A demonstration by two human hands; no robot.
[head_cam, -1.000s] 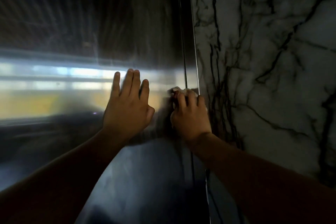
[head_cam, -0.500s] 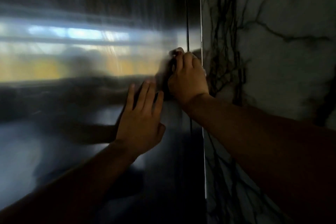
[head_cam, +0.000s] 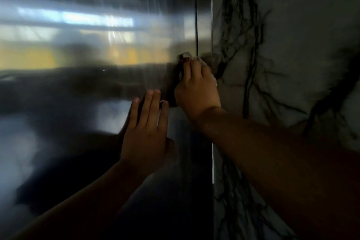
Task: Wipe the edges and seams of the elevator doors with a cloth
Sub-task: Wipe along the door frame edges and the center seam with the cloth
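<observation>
The cloth (head_cam: 211, 78), pale and mostly hidden, sits right of frame centre, bunched under the curled fingers of the right hand (head_cam: 196, 91), pressed on the seam (head_cam: 197, 15) at the door's (head_cam: 87, 54) right edge. The left hand (head_cam: 146, 132), below it, lies flat on the door, fingers straight. A veined marble wall (head_cam: 292, 54) fills the right.
</observation>
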